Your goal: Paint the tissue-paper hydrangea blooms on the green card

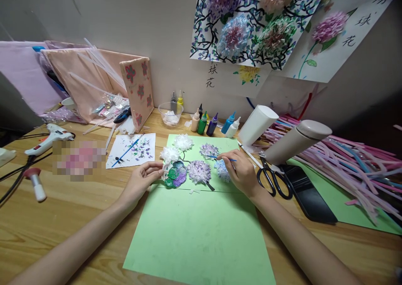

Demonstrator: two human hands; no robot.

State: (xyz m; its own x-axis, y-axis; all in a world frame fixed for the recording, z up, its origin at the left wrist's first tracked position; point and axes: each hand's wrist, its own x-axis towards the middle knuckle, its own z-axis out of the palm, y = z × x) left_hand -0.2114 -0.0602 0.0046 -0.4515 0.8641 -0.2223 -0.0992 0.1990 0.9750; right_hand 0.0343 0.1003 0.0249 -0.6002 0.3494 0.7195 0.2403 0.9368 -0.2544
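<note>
My right hand point(240, 172) is closed round a thin blue paintbrush point(213, 156), whose tip points left onto the upper pale purple paper flower point(208, 150). At the left, the fingers of my left hand point(143, 179) grip the edge of a paint palette point(176, 175) with green and purple paint in its wells. Another purple flower point(199, 172) lies between the hands. Two white flowers stand above the palette, one of them a fluffy white flower point(183, 142). Beneath my right hand, a light blue flower point(221, 170) is partly hidden. All rest on green paper point(197, 234).
Paint bottles point(212, 124) and a clear bowl point(170, 114) stand behind. Scissors point(274, 182), a black phone-like slab point(310, 193) and pipe cleaners point(354, 168) lie right. A paint-spotted sheet point(131, 151) with a second brush, a glue gun point(52, 138) and a makeup brush point(37, 185) lie left.
</note>
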